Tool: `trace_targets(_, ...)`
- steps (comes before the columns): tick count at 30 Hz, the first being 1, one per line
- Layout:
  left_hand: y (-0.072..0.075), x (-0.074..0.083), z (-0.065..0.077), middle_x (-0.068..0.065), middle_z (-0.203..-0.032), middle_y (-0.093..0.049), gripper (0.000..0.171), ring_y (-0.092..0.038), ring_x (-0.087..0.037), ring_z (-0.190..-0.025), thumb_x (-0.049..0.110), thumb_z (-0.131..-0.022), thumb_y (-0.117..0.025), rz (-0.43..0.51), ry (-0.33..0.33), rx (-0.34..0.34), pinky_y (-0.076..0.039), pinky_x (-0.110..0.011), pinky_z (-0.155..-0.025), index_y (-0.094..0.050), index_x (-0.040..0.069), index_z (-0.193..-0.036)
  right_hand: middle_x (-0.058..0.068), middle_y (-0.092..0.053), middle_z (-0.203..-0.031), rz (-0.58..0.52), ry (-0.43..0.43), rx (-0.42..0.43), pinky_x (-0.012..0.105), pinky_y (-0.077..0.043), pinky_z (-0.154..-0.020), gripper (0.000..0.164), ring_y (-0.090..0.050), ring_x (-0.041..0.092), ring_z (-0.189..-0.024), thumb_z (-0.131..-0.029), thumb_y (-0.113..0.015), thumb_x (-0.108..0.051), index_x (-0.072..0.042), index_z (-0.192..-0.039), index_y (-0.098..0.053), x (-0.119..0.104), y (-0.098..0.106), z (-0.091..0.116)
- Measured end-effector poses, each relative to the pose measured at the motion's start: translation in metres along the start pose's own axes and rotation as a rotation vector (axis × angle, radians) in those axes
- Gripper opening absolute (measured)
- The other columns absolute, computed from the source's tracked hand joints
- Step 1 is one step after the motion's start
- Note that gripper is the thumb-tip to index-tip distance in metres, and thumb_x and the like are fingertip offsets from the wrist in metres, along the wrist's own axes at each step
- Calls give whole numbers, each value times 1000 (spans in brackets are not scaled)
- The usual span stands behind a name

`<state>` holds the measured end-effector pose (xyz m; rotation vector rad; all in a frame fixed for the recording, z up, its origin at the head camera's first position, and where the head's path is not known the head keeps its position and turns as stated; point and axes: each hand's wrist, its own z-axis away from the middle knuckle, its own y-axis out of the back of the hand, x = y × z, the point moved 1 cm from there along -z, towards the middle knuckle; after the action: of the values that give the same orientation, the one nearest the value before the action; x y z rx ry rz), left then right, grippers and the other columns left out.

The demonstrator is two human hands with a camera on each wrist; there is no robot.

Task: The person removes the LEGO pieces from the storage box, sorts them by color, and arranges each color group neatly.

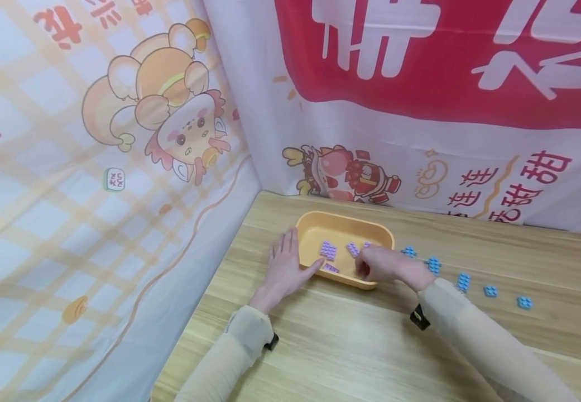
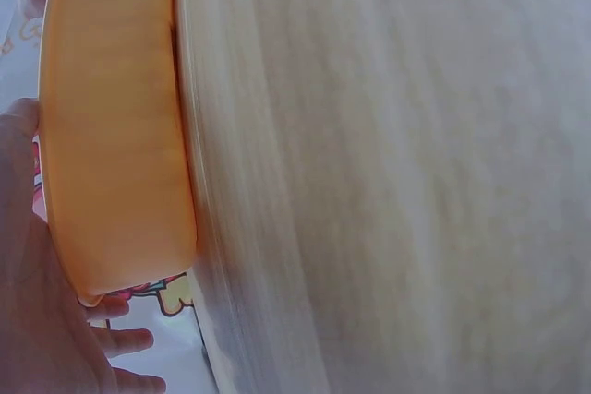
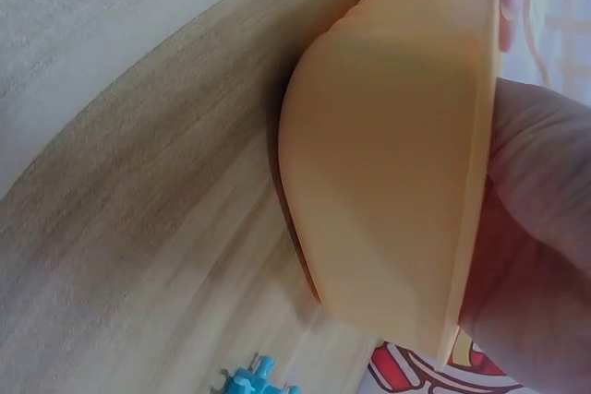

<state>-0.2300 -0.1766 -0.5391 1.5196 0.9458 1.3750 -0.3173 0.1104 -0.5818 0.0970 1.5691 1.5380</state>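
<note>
A yellow-orange plastic bin (image 1: 342, 218) stands on the table with several purple toy building bricks (image 1: 328, 250) inside. My left hand (image 1: 285, 271) lies against the bin's left end, fingers straight and spread, thumb over the near rim. In the left wrist view the fingers (image 2: 125, 342) extend past the bin's end. My right hand (image 1: 378, 263) reaches over the right part of the bin with its fingers bent downward into it. The fingertips are hidden, in the right wrist view too, behind the bin wall (image 3: 388, 154), so anything between them cannot be seen.
Several blue building bricks (image 1: 463, 282) form a slanting row on the wooden table (image 1: 350, 346) right of the bin, partly beyond the right forearm. Printed cloth (image 1: 270, 128) hangs behind the table and along its left side.
</note>
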Motion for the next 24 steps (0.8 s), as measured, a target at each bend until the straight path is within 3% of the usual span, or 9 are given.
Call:
trace_targets(8, -1, 0, 0, -22, -184, -17, 119, -19, -44, -172, 82, -99, -54, -9, 3, 1, -16, -66, -140, -10, 2, -176, 1, -70, -91, 48, -105, -31, 32, -57, -77, 15, -62, 17, -84, -92, -81, -5, -19, -89, -76, -71, 33, 27)
trace_targets(14, 0, 1, 0, -22, -184, -17, 118, -19, -45, -171, 80, -100, -54, -4, -7, 3, -17, -66, -140, -11, 1, -176, 0, -73, -95, 19, -138, -5, 32, -60, -82, 11, -64, 14, -87, -91, -84, -6, -15, -95, -79, -84, 41, 34)
trace_targets(19, 2, 2, 1, -22, -184, -17, 118, -19, -45, -171, 78, -100, -57, 5, -8, 9, -17, -67, -140, -10, 1, -176, 0, -77, -93, -12, -97, 59, 28, -62, -77, 8, -66, 10, -82, -91, -86, -9, -11, -97, -81, -85, 45, 36)
trace_targets(24, 1, 2, 2, -22, -185, -16, 119, -19, -45, -171, 79, -100, -57, 8, -7, 4, -16, -66, -140, -9, 1, -176, 2, -77, -96, -76, -103, 141, 28, -62, -77, 20, -66, 12, -84, -90, -87, -9, -5, -109, -81, -84, 49, 44)
